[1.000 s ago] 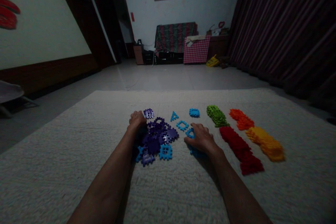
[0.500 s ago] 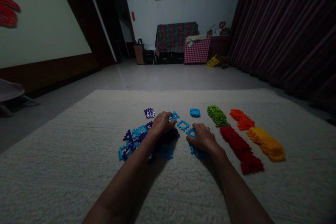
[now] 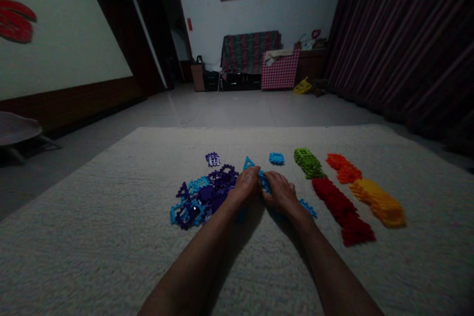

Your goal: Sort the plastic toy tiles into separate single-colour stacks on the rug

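My left hand [image 3: 247,182] and my right hand [image 3: 282,190] have come close together over the mat. Between them light-blue notched plastic building pieces [image 3: 265,182] stand partly on edge, with the fingers of both hands closed on them. How many pieces there are is hidden by the hands. Just beyond the left hand lies a light-blue triangular piece [image 3: 248,162]. More light-blue pieces [image 3: 308,208] show from under the right hand and wrist. Left of my left arm spreads a mixed heap of purple and light-blue pieces [image 3: 207,195].
A purple stack [image 3: 213,159] and a light-blue square piece [image 3: 276,158] lie farther back. On the right are rows of green [image 3: 309,163], orange [image 3: 343,168], red [image 3: 342,212] and yellow pieces [image 3: 377,202]. All rest on a pale mat [image 3: 111,256].
My left hand has moved right, away from the heap, to meet my right hand. The light-blue square frame between them is gathered in, and more of the purple heap shows.
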Demonstrator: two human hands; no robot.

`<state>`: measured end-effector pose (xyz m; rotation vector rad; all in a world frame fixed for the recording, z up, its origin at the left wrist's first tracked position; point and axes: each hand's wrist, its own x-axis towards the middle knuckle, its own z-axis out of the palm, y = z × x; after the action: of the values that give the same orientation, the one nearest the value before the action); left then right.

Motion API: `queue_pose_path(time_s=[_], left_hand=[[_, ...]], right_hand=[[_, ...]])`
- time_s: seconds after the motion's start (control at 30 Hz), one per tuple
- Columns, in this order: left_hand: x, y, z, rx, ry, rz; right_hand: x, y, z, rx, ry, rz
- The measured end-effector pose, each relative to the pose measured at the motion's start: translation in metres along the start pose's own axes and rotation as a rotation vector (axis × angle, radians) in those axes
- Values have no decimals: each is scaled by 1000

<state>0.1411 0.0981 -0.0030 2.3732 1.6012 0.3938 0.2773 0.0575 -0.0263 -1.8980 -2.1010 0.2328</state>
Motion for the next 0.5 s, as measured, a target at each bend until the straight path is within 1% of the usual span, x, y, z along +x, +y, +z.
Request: queue_pose_path(time_s=[0.07, 0.13, 0.23, 0.3, 0.4, 0.43, 0.5], left_hand=[[-1, -2, 0, -39, 25, 21], [-3, -9, -4, -47, 67, 16], [-11, -29, -22, -9, 114, -62], [-20, -48, -37, 43, 118, -152], [-36, -84, -60, 141, 119, -291], [-42, -96, -65, 173, 110, -337], [-53, -119, -72, 222, 50, -448]], right_hand=[[0, -2, 1, -13, 2, -7], [0, -3, 1, -22, -1, -3], [-1, -5, 0, -28, 0, 8], [-1, -5, 0, -23, 2, 14], [-1, -5, 1, -18, 9, 11], [-1, -5, 2, -20, 13, 11], [-1, -5, 3, -24, 17, 12]])
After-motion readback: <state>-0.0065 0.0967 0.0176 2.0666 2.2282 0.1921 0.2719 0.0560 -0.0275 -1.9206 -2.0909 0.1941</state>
